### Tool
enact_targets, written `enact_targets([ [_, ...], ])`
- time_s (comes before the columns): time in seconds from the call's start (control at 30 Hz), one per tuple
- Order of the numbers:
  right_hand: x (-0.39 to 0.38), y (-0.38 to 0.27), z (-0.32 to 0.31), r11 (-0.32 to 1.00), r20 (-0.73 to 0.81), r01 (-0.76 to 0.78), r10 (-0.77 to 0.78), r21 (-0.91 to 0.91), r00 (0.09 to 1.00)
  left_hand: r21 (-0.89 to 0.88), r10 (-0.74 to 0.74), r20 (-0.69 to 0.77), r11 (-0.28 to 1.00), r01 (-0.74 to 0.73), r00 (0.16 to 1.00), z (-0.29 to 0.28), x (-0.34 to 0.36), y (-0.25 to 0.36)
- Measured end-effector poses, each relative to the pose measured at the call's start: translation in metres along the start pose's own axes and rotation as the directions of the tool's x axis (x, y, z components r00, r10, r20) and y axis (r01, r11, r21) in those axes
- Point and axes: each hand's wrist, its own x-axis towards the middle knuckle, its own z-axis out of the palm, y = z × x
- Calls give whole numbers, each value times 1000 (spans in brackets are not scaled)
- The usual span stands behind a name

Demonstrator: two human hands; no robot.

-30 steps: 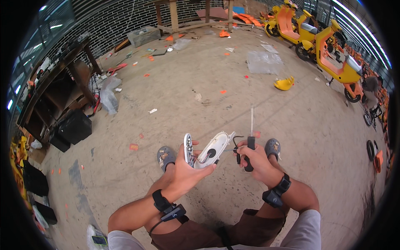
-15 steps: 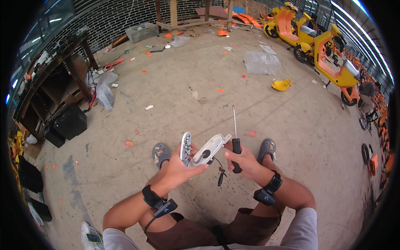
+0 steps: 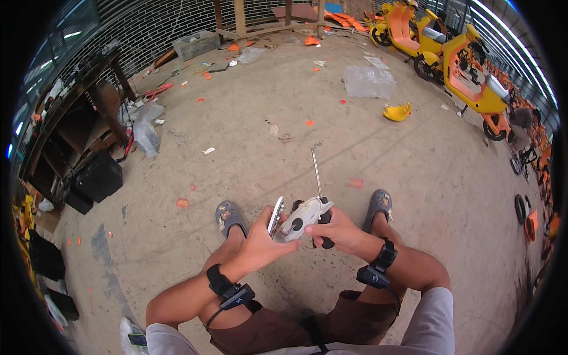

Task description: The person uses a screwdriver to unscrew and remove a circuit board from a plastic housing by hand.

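My left hand point(image 3: 262, 239) is closed round a white oval housing point(image 3: 303, 210) and a narrow white plate point(image 3: 275, 216) with small round fittings, standing at its left edge. The housing has a black round patch and thin wires inside. My right hand point(image 3: 343, 232) is closed on a black-handled screwdriver point(image 3: 324, 235), its long metal shaft pointing away from me, partly behind the housing. My right thumb touches the housing near the patch. The cord seen earlier is mostly hidden.
A wooden workbench point(image 3: 94, 89) and black boxes point(image 3: 99, 179) stand left. Yellow scooters point(image 3: 470, 89) line the right, with a person point(image 3: 520, 127) crouching beside them. Plastic sheeting point(image 3: 370, 81), a yellow molded piece point(image 3: 396, 111) and orange scraps lie on the concrete floor point(image 3: 236, 136). My clogged feet flank my hands.
My right hand has moved left against the housing with the screwdriver, which now tilts slightly leftward. The housing has shifted and the dangling black cord has gone out of sight.
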Motion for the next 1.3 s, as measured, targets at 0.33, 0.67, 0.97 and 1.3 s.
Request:
enact_targets([
  [0.33, 0, 6, 3, 994, -28, -7, 4, -112, 1000, 52, 52, -65, 997, -48, 997, 6, 7, -15],
  [0.67, 3, 9, -6, 995, -76, -70, 76, 70, 994, 19, 79, -106, 997, -77, 991, 8, 8, -21],
  [0.97, -1, 7, 2, 995, -130, -36, 47, 89, 990, -11, 154, -172, 987, -158, 973, 10, 9, -25],
  [1.3, -3, 7, -4, 990, -168, -43, 65, 133, 984, -78, 94, -249, 990, -116, 964, 13, 7, -21],
])
